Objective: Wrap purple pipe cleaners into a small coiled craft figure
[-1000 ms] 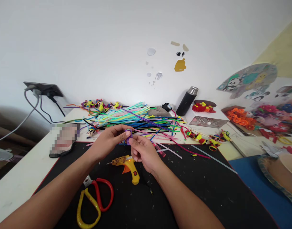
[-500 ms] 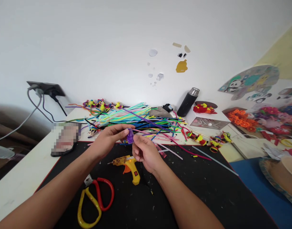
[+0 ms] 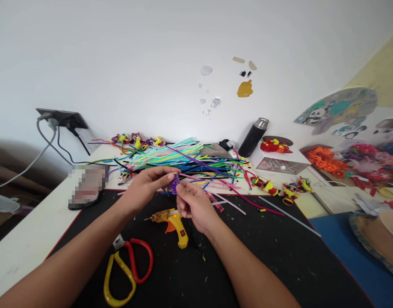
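A small, shiny purple piece point(image 3: 175, 184), whose kind I cannot make out, is held up over the far edge of the black mat. My left hand point(image 3: 151, 182) pinches its upper end between thumb and fingers. From the lower right, my right hand point(image 3: 196, 205) closes on the piece with thumb and curled fingers, partly covering it. Just below the hands lies a yellow glue gun point(image 3: 175, 222), its nozzle pointing left. Scissors point(image 3: 132, 267) with one red and one yellow handle rest nearer to me, beside my left forearm.
A heap of coloured pipe cleaners point(image 3: 183, 158) spreads along the wall. Behind it stands a black thermos flask point(image 3: 254, 137). Small yellow-and-red figures point(image 3: 291, 192) lie at the right. A phone-like object point(image 3: 89, 186), partly pixelated, is at the left. A glue stick point(image 3: 289, 216) crosses the mat point(image 3: 263, 256).
My right thumb and fingers have moved slightly up and left onto the purple piece, which has tilted a little. My left hand has barely moved.
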`<state>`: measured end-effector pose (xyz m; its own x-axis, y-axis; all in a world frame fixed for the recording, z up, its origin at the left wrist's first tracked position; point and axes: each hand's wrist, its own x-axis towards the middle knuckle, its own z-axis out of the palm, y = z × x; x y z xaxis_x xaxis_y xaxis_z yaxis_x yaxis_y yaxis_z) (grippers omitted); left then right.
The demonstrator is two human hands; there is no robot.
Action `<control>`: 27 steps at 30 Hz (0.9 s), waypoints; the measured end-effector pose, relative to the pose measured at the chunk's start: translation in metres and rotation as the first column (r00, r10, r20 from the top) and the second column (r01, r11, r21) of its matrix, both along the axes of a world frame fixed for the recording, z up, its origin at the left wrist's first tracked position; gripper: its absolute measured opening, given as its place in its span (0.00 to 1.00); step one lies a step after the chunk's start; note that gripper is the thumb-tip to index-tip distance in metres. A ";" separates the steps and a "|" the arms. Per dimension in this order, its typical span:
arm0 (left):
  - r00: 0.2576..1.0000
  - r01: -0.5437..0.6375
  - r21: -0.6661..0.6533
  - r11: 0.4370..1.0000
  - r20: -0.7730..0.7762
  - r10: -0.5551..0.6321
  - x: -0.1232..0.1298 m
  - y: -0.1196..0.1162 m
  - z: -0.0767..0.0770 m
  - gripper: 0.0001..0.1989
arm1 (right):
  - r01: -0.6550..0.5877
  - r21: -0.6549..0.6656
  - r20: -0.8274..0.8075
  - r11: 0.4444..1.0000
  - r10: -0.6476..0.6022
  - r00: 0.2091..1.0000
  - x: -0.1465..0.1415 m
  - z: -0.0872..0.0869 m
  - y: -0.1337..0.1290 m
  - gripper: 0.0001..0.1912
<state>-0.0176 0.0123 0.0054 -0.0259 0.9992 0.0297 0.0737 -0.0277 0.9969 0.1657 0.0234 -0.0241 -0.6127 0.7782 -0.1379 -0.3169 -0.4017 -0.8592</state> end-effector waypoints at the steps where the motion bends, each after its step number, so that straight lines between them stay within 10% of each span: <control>1: 1.000 0.019 -0.008 1.000 0.019 -0.019 -0.001 0.000 0.000 0.24 | 0.007 0.002 -0.005 1.000 -0.007 1.000 0.000 0.000 0.000 0.24; 15: 0.985 0.132 -0.039 0.990 0.112 -0.127 0.000 0.000 0.004 0.23 | 0.040 0.019 0.035 0.999 -0.040 0.999 -0.001 0.000 0.000 0.24; 27: 0.943 0.126 0.255 0.959 -0.332 -0.035 -0.002 -0.002 0.013 0.09 | 0.058 0.018 0.073 0.998 -0.059 0.996 -0.003 -0.002 0.002 0.25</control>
